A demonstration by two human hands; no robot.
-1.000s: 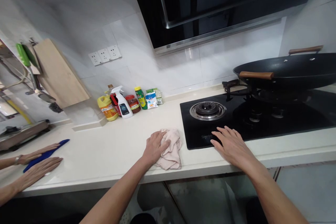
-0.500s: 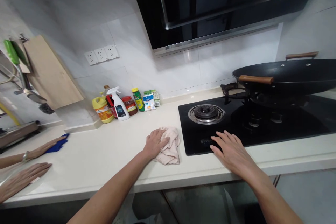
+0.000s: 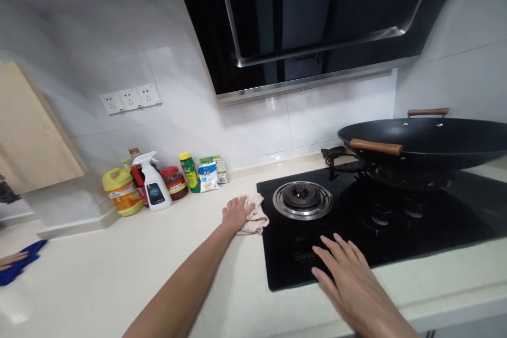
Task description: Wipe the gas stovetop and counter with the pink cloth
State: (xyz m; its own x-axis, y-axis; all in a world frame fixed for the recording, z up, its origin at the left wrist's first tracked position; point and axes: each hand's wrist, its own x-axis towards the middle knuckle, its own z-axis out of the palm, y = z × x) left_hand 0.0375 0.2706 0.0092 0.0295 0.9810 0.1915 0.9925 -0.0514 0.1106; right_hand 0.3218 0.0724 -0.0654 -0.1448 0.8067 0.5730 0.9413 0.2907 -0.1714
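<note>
My left hand (image 3: 235, 214) presses down on a crumpled pale pink cloth (image 3: 257, 217), its fingers curled over the cloth's near-left part. The cloth lies on the white countertop (image 3: 174, 253) against the left edge of the black gas stove (image 3: 285, 264). My right hand (image 3: 348, 277) is open, fingers spread, over the front of the stove glass; whether the fingertips touch it I cannot tell. It holds nothing. Between and beyond both hands is the stove's left burner (image 3: 302, 198).
A large wok (image 3: 431, 140) rests over the right burner. Along the wall stand a yellow jug (image 3: 122, 193), a white spray bottle (image 3: 156, 185), a red-lidded jar (image 3: 174, 184), a green bottle (image 3: 190, 173) and small packets (image 3: 208, 177). Another person's hand (image 3: 13, 260) is on a blue cloth (image 3: 29, 259).
My left hand has pushed the pink cloth back toward the wall along the stove's left edge. The view has shifted, and the other person's second hand has left it. My right hand stays spread.
</note>
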